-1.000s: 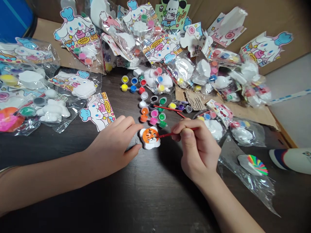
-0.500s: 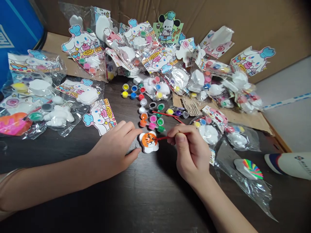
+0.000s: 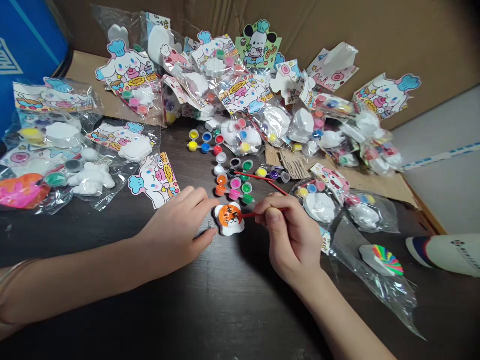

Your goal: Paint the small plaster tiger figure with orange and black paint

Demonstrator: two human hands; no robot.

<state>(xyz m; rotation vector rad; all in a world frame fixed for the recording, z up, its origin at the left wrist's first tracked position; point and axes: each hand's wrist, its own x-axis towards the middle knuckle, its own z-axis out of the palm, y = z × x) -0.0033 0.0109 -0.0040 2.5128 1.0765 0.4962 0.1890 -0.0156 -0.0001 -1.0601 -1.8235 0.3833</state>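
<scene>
A small white plaster figurine (image 3: 232,230) with rounded lobes lies on the dark table, its face painted orange with black marks. My left hand (image 3: 180,222) is at its left edge, with the index finger and thumb against the upper and lower left sides. A thin red paintbrush (image 3: 248,215) is pinched in the fingers of my right hand (image 3: 290,232). The brush tip meets the right side of the orange face. Just beyond the figurine stand small open paint pots (image 3: 234,194) in several colours, with another red paintbrush (image 3: 255,175) lying across some of them.
Bagged plaster figurines with printed cards (image 3: 245,92) are heaped at the back, and more bags (image 3: 92,177) lie at left. A plastic bag (image 3: 378,285) with a rainbow-painted piece (image 3: 388,260) lies at right, near a paper cup (image 3: 446,255) on its side. Cardboard (image 3: 318,30) stands behind.
My right hand has shifted slightly left with the paintbrush, its tip still at the right of the face. The left hand and figurine hold nearly the same position.
</scene>
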